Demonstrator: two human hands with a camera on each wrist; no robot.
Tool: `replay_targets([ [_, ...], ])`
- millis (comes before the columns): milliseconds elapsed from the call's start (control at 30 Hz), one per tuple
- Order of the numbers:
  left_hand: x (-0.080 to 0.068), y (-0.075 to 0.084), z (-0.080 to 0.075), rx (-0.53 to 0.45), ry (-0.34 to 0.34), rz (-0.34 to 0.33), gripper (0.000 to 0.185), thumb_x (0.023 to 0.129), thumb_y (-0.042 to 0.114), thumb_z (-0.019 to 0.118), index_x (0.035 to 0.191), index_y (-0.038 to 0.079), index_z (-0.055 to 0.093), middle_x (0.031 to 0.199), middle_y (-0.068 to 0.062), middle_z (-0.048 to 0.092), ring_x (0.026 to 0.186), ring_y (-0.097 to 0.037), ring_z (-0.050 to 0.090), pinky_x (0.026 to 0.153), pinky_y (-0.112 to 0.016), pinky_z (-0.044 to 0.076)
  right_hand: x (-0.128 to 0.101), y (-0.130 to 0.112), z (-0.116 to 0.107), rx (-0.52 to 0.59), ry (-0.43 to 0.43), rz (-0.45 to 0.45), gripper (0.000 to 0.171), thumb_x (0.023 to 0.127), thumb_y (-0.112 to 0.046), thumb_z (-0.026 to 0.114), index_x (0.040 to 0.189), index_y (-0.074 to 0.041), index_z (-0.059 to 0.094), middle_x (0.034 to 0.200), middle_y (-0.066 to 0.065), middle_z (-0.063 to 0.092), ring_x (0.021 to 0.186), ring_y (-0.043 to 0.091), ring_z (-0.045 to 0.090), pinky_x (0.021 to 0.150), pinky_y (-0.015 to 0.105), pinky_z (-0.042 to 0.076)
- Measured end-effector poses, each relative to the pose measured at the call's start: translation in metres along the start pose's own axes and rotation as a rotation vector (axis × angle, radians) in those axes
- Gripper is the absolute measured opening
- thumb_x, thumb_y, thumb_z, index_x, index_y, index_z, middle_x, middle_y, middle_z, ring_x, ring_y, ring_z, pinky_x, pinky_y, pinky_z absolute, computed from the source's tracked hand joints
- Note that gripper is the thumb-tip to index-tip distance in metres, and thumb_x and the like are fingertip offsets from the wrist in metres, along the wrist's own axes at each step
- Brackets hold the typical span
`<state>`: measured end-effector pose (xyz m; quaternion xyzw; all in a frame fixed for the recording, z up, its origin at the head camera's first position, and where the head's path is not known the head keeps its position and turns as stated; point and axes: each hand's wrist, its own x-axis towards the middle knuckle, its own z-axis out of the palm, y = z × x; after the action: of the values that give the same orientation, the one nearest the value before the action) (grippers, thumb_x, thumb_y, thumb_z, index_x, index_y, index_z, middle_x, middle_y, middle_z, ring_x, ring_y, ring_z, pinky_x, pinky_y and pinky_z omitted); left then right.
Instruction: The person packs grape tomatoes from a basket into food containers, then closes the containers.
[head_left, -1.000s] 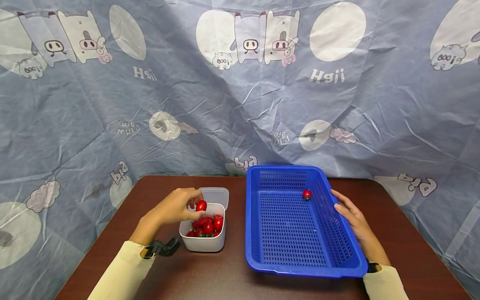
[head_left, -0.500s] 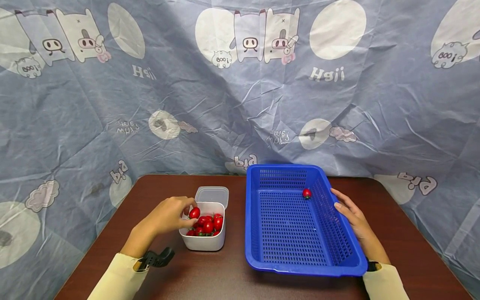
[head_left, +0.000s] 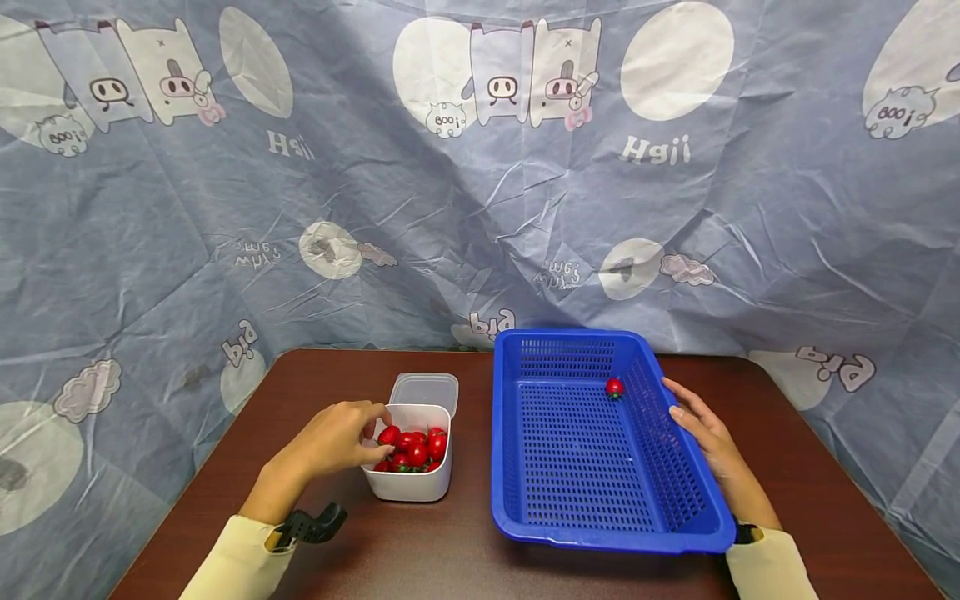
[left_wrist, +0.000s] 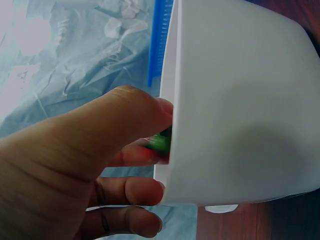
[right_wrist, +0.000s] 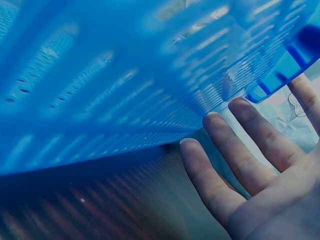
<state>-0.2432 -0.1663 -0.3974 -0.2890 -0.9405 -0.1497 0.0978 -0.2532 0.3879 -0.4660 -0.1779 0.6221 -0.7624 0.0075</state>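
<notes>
My left hand [head_left: 330,442] reaches over the left rim of a white square container [head_left: 408,487] with several red cherry tomatoes [head_left: 417,454]. Thumb and index finger stand apart on either side of one tomato [head_left: 388,435] at the container's left inside. In the left wrist view, its green stem end [left_wrist: 159,144] shows blurred by the fingertips, partly hidden behind the container wall. My right hand [head_left: 712,437] rests at the right rim of a blue perforated basket [head_left: 566,458], fingers fairly straight against its outer side. One cherry tomato [head_left: 615,388] lies at the back right in the basket.
A translucent lid [head_left: 424,390] lies behind the white container. Both containers stand on a dark brown table [head_left: 330,371], the basket on the right. A patterned grey-blue cloth [head_left: 450,192] hangs behind the table.
My left hand moved left and down with the cherry tomato, from above the container to inside it, and its thumb and finger spread from the tomato. The right hand and basket have not moved.
</notes>
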Motion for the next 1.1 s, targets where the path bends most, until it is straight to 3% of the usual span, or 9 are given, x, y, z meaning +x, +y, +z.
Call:
replay_targets([
  [833, 0.003, 0.002, -0.001, -0.013, 0.012, 0.0, 0.023, 0.075, 0.032, 0.077, 0.092, 0.021, 0.066, 0.068, 0.009, 0.052, 0.057, -0.003, 0.042, 0.05, -0.022, 0.037, 0.0, -0.003, 0.002, 0.053, -0.025, 0.018, 0.051, 0.103, -0.003, 0.033, 0.153, -0.007, 0.019, 0.128, 0.009, 0.056, 0.1, 0.02, 0.066, 0.075, 0.039, 0.056],
  [1100, 0.012, 0.007, -0.005, 0.005, 0.035, 0.05, 0.022, 0.077, 0.031, 0.076, 0.093, 0.019, 0.067, 0.07, 0.009, 0.052, 0.059, -0.004, 0.043, 0.052, -0.022, 0.037, -0.001, -0.001, 0.0, 0.051, -0.023, 0.019, 0.051, 0.104, -0.004, 0.033, 0.153, -0.008, 0.02, 0.13, 0.008, 0.055, 0.1, 0.02, 0.066, 0.074, 0.038, 0.056],
])
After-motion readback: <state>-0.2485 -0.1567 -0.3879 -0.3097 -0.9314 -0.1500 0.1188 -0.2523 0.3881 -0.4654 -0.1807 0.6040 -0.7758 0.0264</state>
